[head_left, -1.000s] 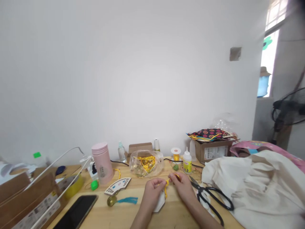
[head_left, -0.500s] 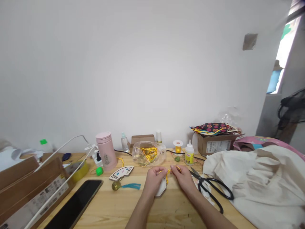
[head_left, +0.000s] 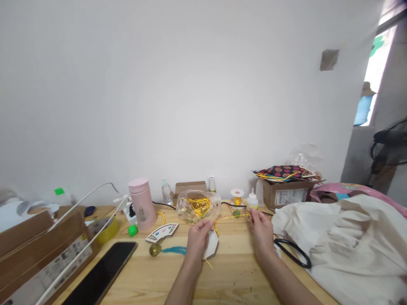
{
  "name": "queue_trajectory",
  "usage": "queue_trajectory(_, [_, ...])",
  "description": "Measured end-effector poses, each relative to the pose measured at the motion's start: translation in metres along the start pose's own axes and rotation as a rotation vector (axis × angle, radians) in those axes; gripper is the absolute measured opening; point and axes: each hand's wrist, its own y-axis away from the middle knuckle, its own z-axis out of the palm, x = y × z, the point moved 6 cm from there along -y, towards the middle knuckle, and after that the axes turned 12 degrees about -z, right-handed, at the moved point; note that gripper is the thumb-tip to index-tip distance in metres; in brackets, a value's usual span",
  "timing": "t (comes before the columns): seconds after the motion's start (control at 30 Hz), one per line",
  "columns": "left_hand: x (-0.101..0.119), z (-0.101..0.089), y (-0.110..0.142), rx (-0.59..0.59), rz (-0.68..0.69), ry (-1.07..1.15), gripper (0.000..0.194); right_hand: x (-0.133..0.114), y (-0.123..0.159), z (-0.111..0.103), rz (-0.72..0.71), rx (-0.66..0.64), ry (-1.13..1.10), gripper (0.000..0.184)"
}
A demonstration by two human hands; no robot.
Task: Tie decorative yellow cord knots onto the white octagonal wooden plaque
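My left hand (head_left: 199,238) is closed in a pinch on a white polygonal plaque (head_left: 211,245) with a dark rim, near the table's front middle. A yellow cord (head_left: 233,217) runs from the plaque's top across to my right hand (head_left: 260,228), whose fingertips pinch it. The cord is stretched nearly straight, and a loose yellow end hangs over the plaque's lower part. Behind my right fingers stands a glue bottle (head_left: 252,200), its lower part hidden. Beneath my right forearm lie black-handled scissors (head_left: 294,253), mostly covered. Left of my left hand is a brass disc (head_left: 155,250) with a blue tassel.
A fan-shaped plaque (head_left: 162,232), a pink tumbler (head_left: 142,203) and a phone (head_left: 101,271) lie or stand on the left. Behind are a plastic bag (head_left: 182,207) of yellow cords and a spool (head_left: 237,196). Cream cloth (head_left: 343,250) covers the right side; a cardboard box (head_left: 73,250) sits far left.
My right hand has moved right, away from my left, drawing the yellow cord out between them. It now covers part of the scissors and glue bottle. My left hand stays with the plaque.
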Motion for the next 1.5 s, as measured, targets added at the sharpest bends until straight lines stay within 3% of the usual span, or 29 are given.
queue_trajectory(0.1, [-0.003,0.000,-0.002,-0.013,-0.012,-0.007,0.028,-0.021,-0.001,-0.005,-0.191,0.082,0.149,0.020])
queue_trajectory(0.27, [-0.005,0.013,0.004,-0.101,-0.069,-0.022,0.026,-0.042,0.018,0.031,-0.397,-0.301,0.282,0.015])
queue_trajectory(0.37, [-0.001,0.017,0.007,-0.131,-0.050,-0.044,0.026,-0.035,0.036,0.051,-0.418,-0.563,0.371,0.015])
queue_trajectory(0.47, [-0.001,0.016,0.008,-0.119,-0.043,-0.054,0.026,-0.022,0.047,0.060,-0.390,-0.715,0.415,0.022])
queue_trajectory(0.8, [-0.013,0.002,-0.009,-0.026,0.008,-0.140,0.026,-0.022,0.041,0.054,-0.406,-0.652,0.546,0.027])
queue_trajectory(1.0, [-0.005,0.009,-0.004,-0.038,0.120,-0.327,0.025,-0.019,0.036,0.050,-0.408,-0.595,0.695,0.026])
queue_trajectory(1.13, [-0.005,0.012,0.001,-0.033,0.088,-0.332,0.022,-0.012,0.034,0.047,-0.342,-0.566,0.753,0.024])
queue_trajectory(1.3, [-0.008,0.012,0.002,-0.057,0.025,-0.217,0.027,-0.013,0.033,0.048,-0.231,-0.523,0.467,0.021])
queue_trajectory(1.37, [-0.007,0.011,0.002,-0.038,0.014,-0.188,0.027,-0.009,0.034,0.049,-0.074,-0.519,0.295,0.018])
queue_trajectory(1.5, [-0.004,0.010,0.003,-0.004,0.037,-0.186,0.024,0.005,0.043,0.051,0.369,-0.522,-0.092,0.017])
